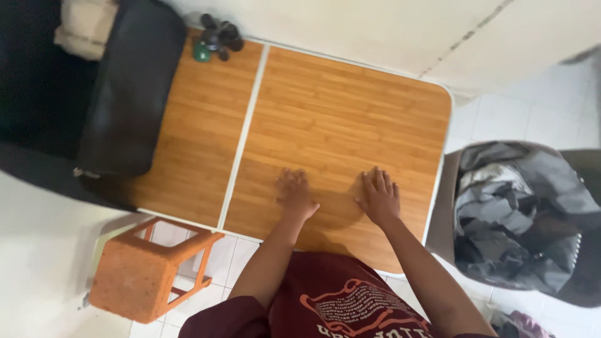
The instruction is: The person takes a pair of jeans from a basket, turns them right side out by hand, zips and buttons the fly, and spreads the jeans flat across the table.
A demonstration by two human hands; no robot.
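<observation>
My left hand [294, 193] lies flat, palm down, on the wooden folding table [338, 106], fingers spread, holding nothing. My right hand [379, 195] rests the same way a short distance to its right, also with nothing in it. Both sit near the table's front edge, on the right-hand panel. A white seam splits the tabletop into two panels.
A black bag [128, 87] lies across the table's left end. A cluster of small dark objects with a green one [216, 40] sits at the far edge. An orange plastic stool [147, 269] stands at lower left. A basket of grey clothes [519, 213] is at the right.
</observation>
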